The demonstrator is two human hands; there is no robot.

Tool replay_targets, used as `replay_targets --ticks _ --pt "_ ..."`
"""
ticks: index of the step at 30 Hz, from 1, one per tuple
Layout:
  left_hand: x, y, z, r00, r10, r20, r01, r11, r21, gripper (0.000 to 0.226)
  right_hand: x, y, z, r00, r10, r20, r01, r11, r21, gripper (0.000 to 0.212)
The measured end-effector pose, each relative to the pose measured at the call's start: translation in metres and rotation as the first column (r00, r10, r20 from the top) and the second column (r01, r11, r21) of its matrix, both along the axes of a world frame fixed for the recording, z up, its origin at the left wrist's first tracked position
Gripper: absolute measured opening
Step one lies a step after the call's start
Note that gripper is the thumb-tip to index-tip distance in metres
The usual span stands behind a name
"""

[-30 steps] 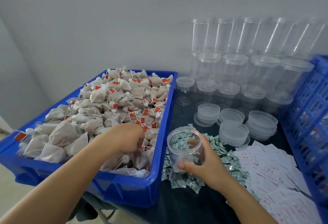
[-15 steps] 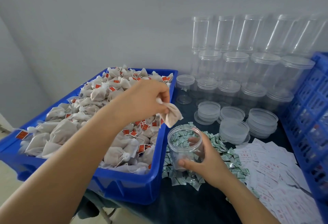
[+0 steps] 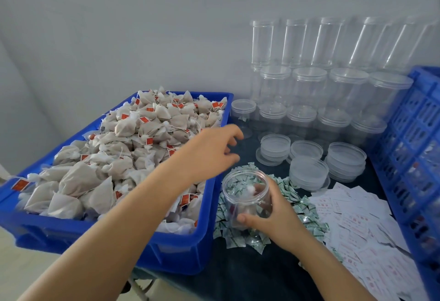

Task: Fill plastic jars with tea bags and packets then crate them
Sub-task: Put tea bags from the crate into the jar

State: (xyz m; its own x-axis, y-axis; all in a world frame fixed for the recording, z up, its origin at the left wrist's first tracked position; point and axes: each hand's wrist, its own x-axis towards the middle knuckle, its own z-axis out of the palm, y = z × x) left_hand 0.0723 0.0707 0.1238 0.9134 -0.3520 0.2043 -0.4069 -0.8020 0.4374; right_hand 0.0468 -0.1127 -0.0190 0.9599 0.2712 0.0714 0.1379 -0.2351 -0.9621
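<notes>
At frame centre, the right hand [image 3: 276,215] gripped an open clear jar [image 3: 247,195]; the left hand [image 3: 209,153] hovered above, fingers spread, holding nothing.

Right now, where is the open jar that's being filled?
The open jar stands low and right of centre, gripped by the right hand, on the green packets just right of the blue bin.

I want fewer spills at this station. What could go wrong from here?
1. The open jar sits on loose green packets, steadied only by the right hand; it may tip.
2. The left hand, fingers spread above the jar, could knock the lid stacks nearby.
</notes>
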Motion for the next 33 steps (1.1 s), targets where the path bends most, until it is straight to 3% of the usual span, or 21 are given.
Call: replay_targets --ticks 4,6,9,13,19,21,25,29,33 --pt "0.004 0.04 0.003 0.984 0.171 0.054 -0.17 0.985 -0.026 0.029 0.0 -0.001 -0.002 1.0 -0.01 -0.006 0.01 0.999 -0.033 0.112" --pt "0.004 0.057 -0.006 0.975 0.224 0.003 -0.223 0.971 0.081 0.03 0.001 -0.001 -0.002 1.0 -0.01 -0.019 0.01 0.999 -0.038 0.114" --pt "0.001 0.072 -0.028 0.957 0.268 -0.109 -0.239 0.945 0.223 0.034 0.001 0.001 0.0 1.0 -0.008 -0.01 0.007 1.0 -0.026 0.102" --pt "-0.002 0.08 -0.048 0.924 0.333 -0.186 -0.258 0.905 0.338 0.045 0.002 0.002 -0.001 1.0 -0.001 -0.018 0.001 0.999 -0.035 0.128" --pt "-0.006 0.075 -0.06 0.889 0.402 -0.22 -0.217 0.792 0.57 0.04 0.004 0.004 0.0 1.0 -0.005 -0.005 0.005 1.0 -0.021 0.103" --pt "-0.007 0.071 -0.061 0.882 0.411 -0.231 -0.185 0.752 0.633 0.029 0.004 0.004 0.0 1.0 -0.003 -0.006 0.003 1.0 -0.016 0.102" --pt "-0.007 0.064 -0.064 0.918 0.38 -0.114 -0.181 0.657 0.732 0.012 0.004 0.001 -0.002 1.0 0.016 -0.005 -0.016 1.0 -0.018 0.104" --pt "-0.006 0.066 -0.058 0.931 0.358 -0.069 -0.206 0.674 0.71 0.014 0.004 0.001 -0.002 1.0 0.004 -0.006 -0.004 0.999 -0.039 0.102" --pt "-0.006 0.071 -0.039 0.944 0.323 -0.069 -0.235 0.805 0.545 0.009 0.004 0.002 -0.002 1.0 0.006 -0.009 -0.006 0.999 -0.037 0.084"
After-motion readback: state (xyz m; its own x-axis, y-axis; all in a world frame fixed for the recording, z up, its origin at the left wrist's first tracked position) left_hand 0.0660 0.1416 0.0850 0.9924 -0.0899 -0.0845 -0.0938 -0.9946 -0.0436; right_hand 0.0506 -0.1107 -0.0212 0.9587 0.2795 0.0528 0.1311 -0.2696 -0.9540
